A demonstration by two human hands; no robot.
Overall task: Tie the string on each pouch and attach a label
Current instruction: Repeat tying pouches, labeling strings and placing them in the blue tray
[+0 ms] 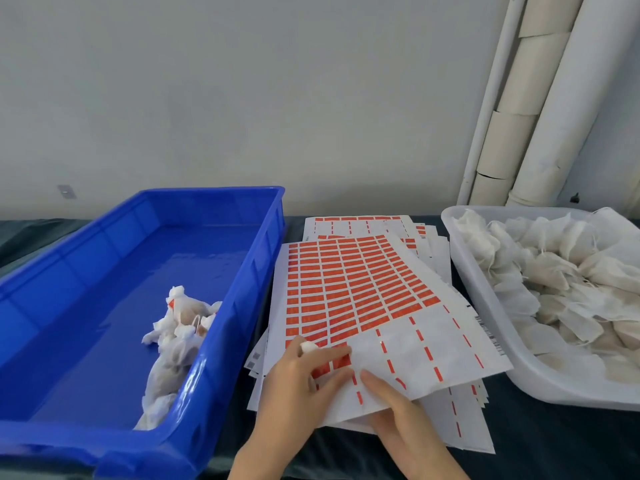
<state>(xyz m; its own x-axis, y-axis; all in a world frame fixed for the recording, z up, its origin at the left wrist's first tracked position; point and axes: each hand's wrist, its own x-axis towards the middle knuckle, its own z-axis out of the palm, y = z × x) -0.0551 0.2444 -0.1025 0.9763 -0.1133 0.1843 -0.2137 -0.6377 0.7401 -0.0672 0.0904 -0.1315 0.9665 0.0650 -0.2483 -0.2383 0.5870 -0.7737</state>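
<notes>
2 hands low centre, both on the top label sheet (433, 348) of a messy stack of label sheets (460, 424) lying on a dark cloth-covered table (536, 445). Left hand (301, 375) is curled, with a bit of white pouch (308, 346) poking out betw thumb & index. Its fingertips press the sheet's near-left corner, at the edge of the orange labels (346, 282). Right hand (401, 414) pinches the sheet's near edge, thumb on top, other fingers under, edge raised off the stack. Blue crate (104, 237) on the left holds a few tied pouches (180, 323) w/ orange tags, bunched at its near-right side. White tub (485, 306) on the right is full of loose pouches (571, 271). Pale pipes (540, 98) lean at the wall behind the tub.
</notes>
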